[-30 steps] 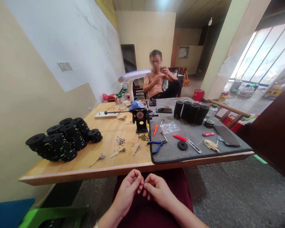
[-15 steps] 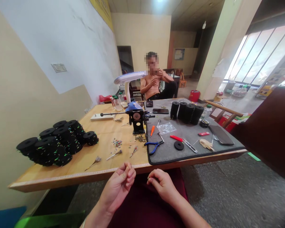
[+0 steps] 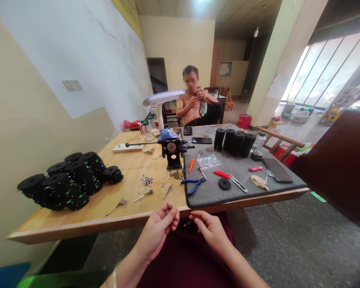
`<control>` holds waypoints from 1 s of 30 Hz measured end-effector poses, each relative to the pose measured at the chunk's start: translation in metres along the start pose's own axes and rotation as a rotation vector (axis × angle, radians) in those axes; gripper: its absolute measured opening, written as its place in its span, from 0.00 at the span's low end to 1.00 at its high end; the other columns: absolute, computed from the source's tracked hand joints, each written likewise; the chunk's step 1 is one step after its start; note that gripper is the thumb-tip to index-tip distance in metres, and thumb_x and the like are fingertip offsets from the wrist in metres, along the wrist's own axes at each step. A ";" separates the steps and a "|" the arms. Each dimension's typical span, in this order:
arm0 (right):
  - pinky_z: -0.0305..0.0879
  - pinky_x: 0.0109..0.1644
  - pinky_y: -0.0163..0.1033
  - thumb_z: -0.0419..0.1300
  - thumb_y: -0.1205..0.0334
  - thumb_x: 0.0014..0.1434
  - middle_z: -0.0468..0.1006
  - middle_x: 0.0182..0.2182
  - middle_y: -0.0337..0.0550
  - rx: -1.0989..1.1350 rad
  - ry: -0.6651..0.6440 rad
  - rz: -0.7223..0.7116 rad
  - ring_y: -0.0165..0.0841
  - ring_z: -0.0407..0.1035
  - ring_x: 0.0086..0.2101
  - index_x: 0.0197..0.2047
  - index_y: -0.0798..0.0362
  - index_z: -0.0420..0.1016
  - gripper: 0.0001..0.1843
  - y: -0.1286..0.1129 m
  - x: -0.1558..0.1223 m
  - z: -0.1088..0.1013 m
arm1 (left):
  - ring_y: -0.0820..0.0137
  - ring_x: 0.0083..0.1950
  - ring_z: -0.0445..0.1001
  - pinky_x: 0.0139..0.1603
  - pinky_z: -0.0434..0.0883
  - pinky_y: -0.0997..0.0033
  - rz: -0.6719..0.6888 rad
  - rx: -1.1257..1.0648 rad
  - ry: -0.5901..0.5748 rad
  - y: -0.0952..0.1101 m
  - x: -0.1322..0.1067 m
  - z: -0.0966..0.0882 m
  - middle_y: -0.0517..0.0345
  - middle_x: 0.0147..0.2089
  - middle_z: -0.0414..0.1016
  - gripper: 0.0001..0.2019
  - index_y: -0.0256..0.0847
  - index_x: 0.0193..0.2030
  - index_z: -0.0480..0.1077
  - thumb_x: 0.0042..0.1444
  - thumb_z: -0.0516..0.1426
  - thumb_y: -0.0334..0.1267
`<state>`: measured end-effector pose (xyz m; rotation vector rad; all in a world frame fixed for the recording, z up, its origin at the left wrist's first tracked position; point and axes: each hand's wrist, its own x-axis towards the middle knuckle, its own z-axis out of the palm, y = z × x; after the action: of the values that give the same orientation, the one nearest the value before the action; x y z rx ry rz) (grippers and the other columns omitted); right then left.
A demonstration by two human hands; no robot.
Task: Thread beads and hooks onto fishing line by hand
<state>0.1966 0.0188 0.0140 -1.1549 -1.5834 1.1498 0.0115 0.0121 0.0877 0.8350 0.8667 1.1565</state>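
My left hand (image 3: 157,232) and my right hand (image 3: 210,230) are raised over my lap, just below the front edge of the wooden table (image 3: 78,224). Both pinch with thumb and forefinger, a few centimetres apart. A tiny dark piece (image 3: 186,224) shows between them, apparently on a thin line that I cannot make out clearly. On the table just beyond my hands lie small metal tools (image 3: 144,195), loose coloured beads (image 3: 147,181) and blue-handled pliers (image 3: 193,183).
A heap of black spools (image 3: 66,180) sits at the table's left. A black hand-crank winder (image 3: 171,152) and a desk lamp (image 3: 162,98) stand mid-table. The grey mat (image 3: 243,176) carries black cylinders (image 3: 234,142), phones, cutters. Another person (image 3: 195,100) sits at the far end.
The view dropped slightly. My hands, touching a second ago, drew apart and rose toward the table edge; the small dark piece now shows between them.
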 end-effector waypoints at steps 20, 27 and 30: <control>0.49 0.22 0.31 0.54 0.62 0.57 0.63 0.13 0.30 -0.013 -0.184 0.022 0.25 0.56 0.16 0.25 0.52 0.62 0.09 -0.021 0.006 0.053 | 0.72 0.27 0.62 0.30 0.63 0.74 0.245 0.538 0.154 -0.037 -0.010 -0.037 0.63 0.25 0.64 0.10 0.40 0.28 0.65 0.55 0.56 0.43; 0.42 0.19 0.30 0.56 0.43 0.53 0.56 0.10 0.25 0.261 -0.138 0.148 0.22 0.48 0.13 0.25 0.50 0.57 0.20 0.001 0.011 0.054 | 0.68 0.29 0.69 0.32 0.65 0.72 0.427 0.912 0.448 -0.008 0.006 -0.098 0.60 0.26 0.69 0.10 0.41 0.30 0.67 0.58 0.52 0.43; 0.38 0.19 0.30 0.57 0.38 0.50 0.55 0.09 0.25 0.300 -0.129 0.196 0.22 0.46 0.12 0.25 0.50 0.57 0.24 0.005 0.013 0.055 | 0.64 0.31 0.72 0.34 0.68 0.67 0.456 1.138 0.479 0.002 0.017 -0.118 0.56 0.31 0.74 0.08 0.41 0.34 0.69 0.57 0.52 0.41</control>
<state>0.1418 0.0213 -0.0016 -1.0690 -1.3533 1.5595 -0.0921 0.0413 0.0365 1.7778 1.8680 1.2348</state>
